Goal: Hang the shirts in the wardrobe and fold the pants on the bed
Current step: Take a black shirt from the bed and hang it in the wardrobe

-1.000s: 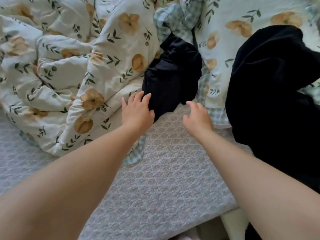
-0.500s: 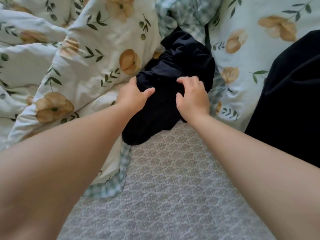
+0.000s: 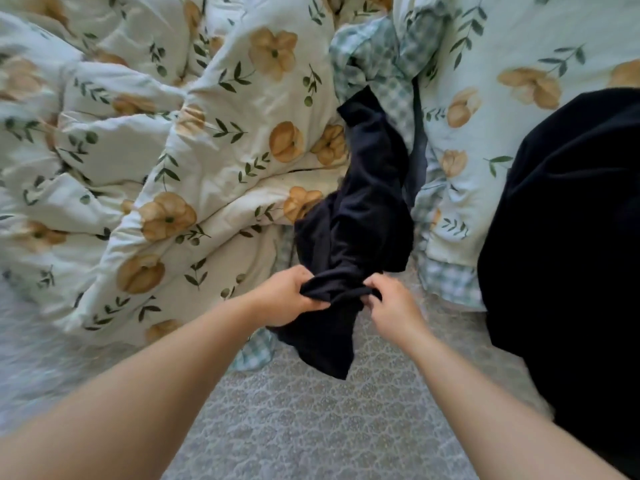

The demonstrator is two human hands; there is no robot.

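The left hand [image 3: 289, 296] and right hand [image 3: 391, 310], open and reaching a second ago, now clutch the garment [image 3: 367, 209] in curled fingers, dragging it off the duvet [image 3: 207, 161] toward the mattress [image 3: 311, 420]. Sorting looks under way.

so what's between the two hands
Head view: a bunched edge of the dark garment runs from the left hand to the right hand; both grip it.

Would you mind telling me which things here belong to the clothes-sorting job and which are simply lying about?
Part of the job:
- small dark garment, bunched in the grip of the left hand and right hand
- large dark garment, lying at the right
- grey bed sheet

Just lying about:
- crumpled flowered quilt
- its green checked lining
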